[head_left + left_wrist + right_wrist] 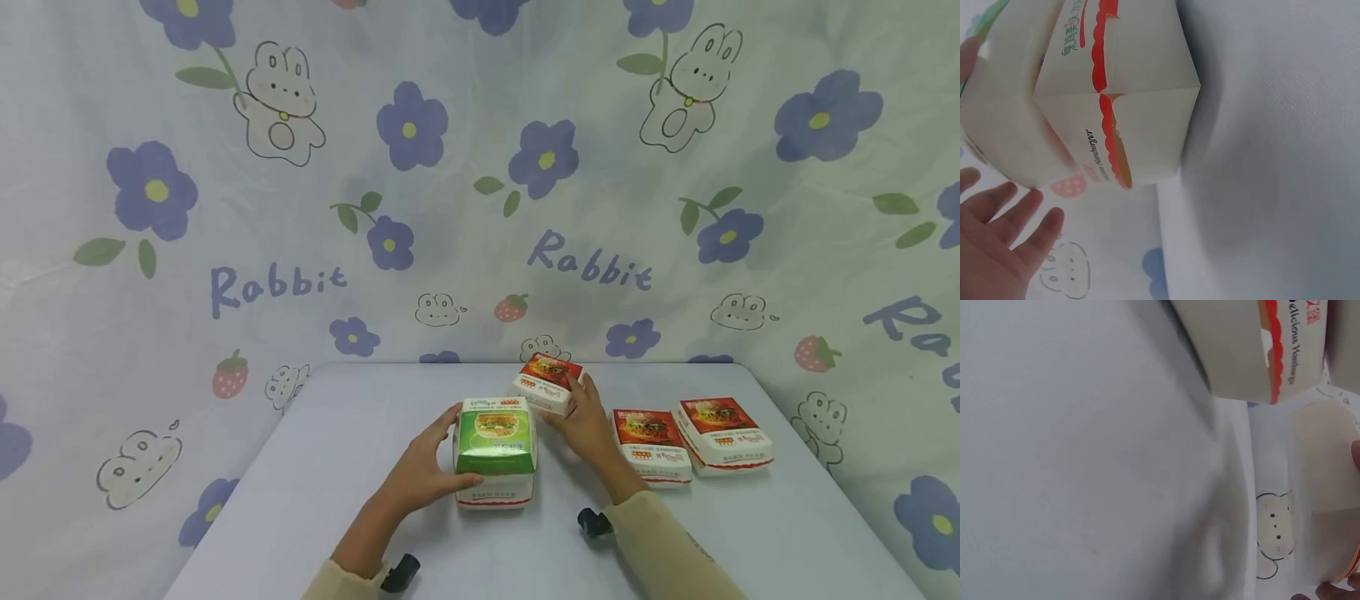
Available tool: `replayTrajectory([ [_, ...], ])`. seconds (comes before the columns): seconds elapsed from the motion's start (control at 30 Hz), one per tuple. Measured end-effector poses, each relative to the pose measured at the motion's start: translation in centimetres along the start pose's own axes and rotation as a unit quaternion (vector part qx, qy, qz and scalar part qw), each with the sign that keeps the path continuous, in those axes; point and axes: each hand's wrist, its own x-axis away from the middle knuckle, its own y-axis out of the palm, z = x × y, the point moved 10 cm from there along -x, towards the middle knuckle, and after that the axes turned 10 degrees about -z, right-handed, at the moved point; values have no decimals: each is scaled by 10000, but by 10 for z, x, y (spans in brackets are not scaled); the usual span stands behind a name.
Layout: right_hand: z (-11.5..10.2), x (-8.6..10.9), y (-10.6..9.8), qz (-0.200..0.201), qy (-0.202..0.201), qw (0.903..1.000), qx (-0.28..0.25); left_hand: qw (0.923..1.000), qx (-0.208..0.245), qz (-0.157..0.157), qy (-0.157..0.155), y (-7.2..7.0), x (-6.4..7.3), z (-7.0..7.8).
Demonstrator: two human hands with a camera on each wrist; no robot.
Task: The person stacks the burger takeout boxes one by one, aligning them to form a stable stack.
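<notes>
A green-topped burger box sits on a second white burger box with red scalloped trim. My left hand is at the left side of this stack, thumb across the front and fingers toward the back corner. In the left wrist view the fingers are spread and fairly straight, apart from the lower box. Behind and right of the stack, my right hand grips a red-topped burger box. That box appears above the table in the right wrist view, partly cut off.
Two more red-topped burger boxes, one nearer and one farther right, lie side by side on the white table. A patterned curtain with rabbits and purple flowers hangs behind the table's back edge.
</notes>
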Motion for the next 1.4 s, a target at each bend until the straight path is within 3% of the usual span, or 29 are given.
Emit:
replayTrajectory([
  [0.7, -26, 6, -51, -109, -247, 9976, -643, 10000, -45, 48, -75, -2, 4, -1],
  [1.07, -41, 7, -60, -218, -432, 9961, -738, 9998, -132, 141, 25, -8, 0, 6],
  [1.4, -57, 19, -71, -191, -687, 9925, -990, 9997, -152, 162, 48, -7, 1, 7],
])
